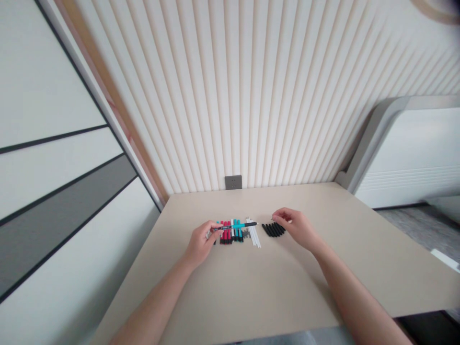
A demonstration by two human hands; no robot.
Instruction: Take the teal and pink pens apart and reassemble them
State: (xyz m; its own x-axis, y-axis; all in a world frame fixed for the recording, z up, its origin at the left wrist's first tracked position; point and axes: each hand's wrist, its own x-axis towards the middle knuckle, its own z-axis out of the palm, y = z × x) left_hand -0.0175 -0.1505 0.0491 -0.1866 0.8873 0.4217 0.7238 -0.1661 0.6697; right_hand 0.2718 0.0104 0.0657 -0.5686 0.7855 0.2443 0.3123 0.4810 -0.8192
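Observation:
My left hand (203, 242) is closed around one end of a teal and black pen (238, 225), which lies level above the table and points right. A thin tip sticks out of its black grip end. My right hand (293, 226) pinches a tiny silvery piece (272, 218), too small to name surely. Just under those fingers is a row of black pen grips (273, 230). Below the held pen lie red pen barrels (226, 235), white and teal barrels, small dark pieces (246, 234) and several white pen refills (255, 235). My left fingers partly cover the row's left end.
The beige table (230, 287) meets a ribbed white wall (215, 96) with a dark socket (233, 182). A panelled cabinet (53, 191) stands at the left. On the right, a white and grey headboard (406, 148) rises beyond the table's edge.

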